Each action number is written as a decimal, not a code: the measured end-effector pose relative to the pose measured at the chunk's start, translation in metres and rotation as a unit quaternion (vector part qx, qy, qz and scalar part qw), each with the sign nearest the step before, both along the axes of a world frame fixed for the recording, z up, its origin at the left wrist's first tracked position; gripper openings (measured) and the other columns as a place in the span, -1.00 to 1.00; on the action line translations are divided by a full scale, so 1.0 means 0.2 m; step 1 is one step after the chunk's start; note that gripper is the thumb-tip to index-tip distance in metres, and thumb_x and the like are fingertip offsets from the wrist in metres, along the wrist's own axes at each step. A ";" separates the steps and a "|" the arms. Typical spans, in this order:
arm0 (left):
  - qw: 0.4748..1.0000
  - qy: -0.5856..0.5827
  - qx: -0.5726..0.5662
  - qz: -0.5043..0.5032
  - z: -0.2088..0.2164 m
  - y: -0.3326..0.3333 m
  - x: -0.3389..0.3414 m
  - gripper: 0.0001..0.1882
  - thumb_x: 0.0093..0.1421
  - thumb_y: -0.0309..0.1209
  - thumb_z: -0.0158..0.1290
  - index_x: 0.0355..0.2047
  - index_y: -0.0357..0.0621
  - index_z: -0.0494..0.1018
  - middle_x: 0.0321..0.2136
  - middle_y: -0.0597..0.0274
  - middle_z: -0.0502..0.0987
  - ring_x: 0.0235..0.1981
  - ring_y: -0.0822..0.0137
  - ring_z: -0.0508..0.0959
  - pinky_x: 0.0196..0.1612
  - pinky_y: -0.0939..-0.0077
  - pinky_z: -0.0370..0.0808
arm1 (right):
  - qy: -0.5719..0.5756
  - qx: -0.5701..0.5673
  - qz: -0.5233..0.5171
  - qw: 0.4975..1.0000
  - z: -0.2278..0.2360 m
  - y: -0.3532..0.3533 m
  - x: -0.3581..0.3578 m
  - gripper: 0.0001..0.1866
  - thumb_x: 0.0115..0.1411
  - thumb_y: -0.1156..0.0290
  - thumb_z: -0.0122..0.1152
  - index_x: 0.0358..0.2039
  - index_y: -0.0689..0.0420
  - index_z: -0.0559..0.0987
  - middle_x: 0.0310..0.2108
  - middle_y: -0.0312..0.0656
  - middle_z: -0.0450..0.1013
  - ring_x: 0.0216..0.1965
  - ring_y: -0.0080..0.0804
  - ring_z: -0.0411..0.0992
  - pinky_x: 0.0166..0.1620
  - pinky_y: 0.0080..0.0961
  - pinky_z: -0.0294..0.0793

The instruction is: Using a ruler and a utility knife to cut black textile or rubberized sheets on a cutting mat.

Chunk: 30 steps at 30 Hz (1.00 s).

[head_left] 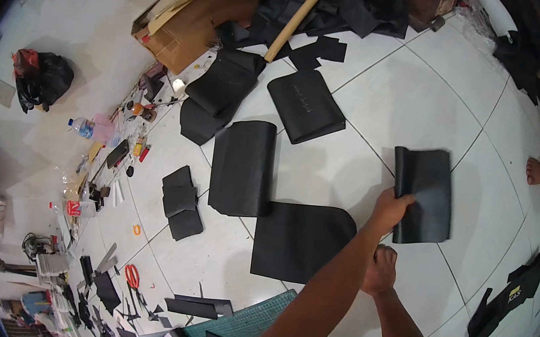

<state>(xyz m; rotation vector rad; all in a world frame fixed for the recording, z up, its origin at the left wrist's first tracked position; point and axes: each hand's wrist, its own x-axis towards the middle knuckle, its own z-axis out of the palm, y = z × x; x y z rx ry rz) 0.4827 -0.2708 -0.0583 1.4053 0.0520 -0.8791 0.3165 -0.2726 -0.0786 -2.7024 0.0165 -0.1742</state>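
Note:
My left hand (390, 212) grips the left edge of a folded black leather-like sheet (425, 199), the thumb lying on top. The sheet's left side is rolled over into a fold, and its outline is slightly blurred. Just below, my right hand (380, 271) is closed with curled fingers, close to the left forearm; whatever it may hold is hidden. Left of the hands lies a flat black piece (301, 245) with one rounded corner. Touching it is a thick folded black stack (241, 168). Another folded black piece (306, 106) with pale handwriting lies farther off.
A green cutting mat (266, 314) lies near me, partly behind my left forearm. Orange-handled scissors (132, 276), bottles (82, 126) and scraps line the left side. Small black pieces (183, 203) lie on the tiles. A wooden pole (300, 19) and cardboard (193, 26) are at the back. Another person's foot (539, 171) is at right.

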 end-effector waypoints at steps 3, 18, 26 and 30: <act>0.973 -0.120 0.194 -0.035 -0.11 -0.05 0.01 -0.43 0.07 -0.13 0.15 -0.12 -0.43 0.38 -0.35 -0.14 0.57 -0.24 -0.05 0.59 -0.15 0.18 0.50 | -0.001 -0.013 0.002 1.000 -0.02 -0.03 0.00 -0.38 -0.05 -0.02 0.25 -0.05 0.12 0.44 -0.15 -0.08 0.29 -0.11 -0.06 0.26 0.02 -0.05 0.19; 0.762 -0.409 0.493 0.089 0.12 0.34 0.55 -0.36 0.03 0.02 0.19 -0.03 -0.16 0.32 -0.11 0.00 0.39 -0.05 0.02 0.43 -0.05 0.11 0.42 | -0.032 0.018 -0.005 0.999 0.04 -0.05 0.02 -0.55 -0.04 0.02 0.25 -0.30 0.16 0.53 -0.28 -0.05 0.36 -0.21 -0.04 0.33 -0.04 -0.06 0.27; 0.618 -0.527 0.578 -0.073 0.20 0.66 0.84 -0.37 -0.06 -0.24 0.21 0.07 0.00 0.35 0.01 0.03 0.28 0.07 -0.01 0.31 0.03 0.09 0.34 | 0.000 0.010 -0.004 1.000 0.05 -0.06 0.02 -0.53 -0.07 0.00 0.27 -0.33 0.15 0.55 -0.28 -0.04 0.38 -0.20 -0.06 0.34 -0.06 -0.07 0.25; 0.591 -0.505 0.608 -0.161 0.15 0.71 0.93 -0.26 -0.07 -0.28 0.23 0.18 0.10 0.29 0.09 0.02 0.21 0.12 -0.01 0.28 0.07 0.11 0.38 | -0.010 0.021 -0.005 1.000 0.04 -0.05 0.03 -0.55 -0.07 0.00 0.27 -0.35 0.14 0.55 -0.27 -0.04 0.39 -0.20 -0.08 0.35 -0.07 -0.10 0.25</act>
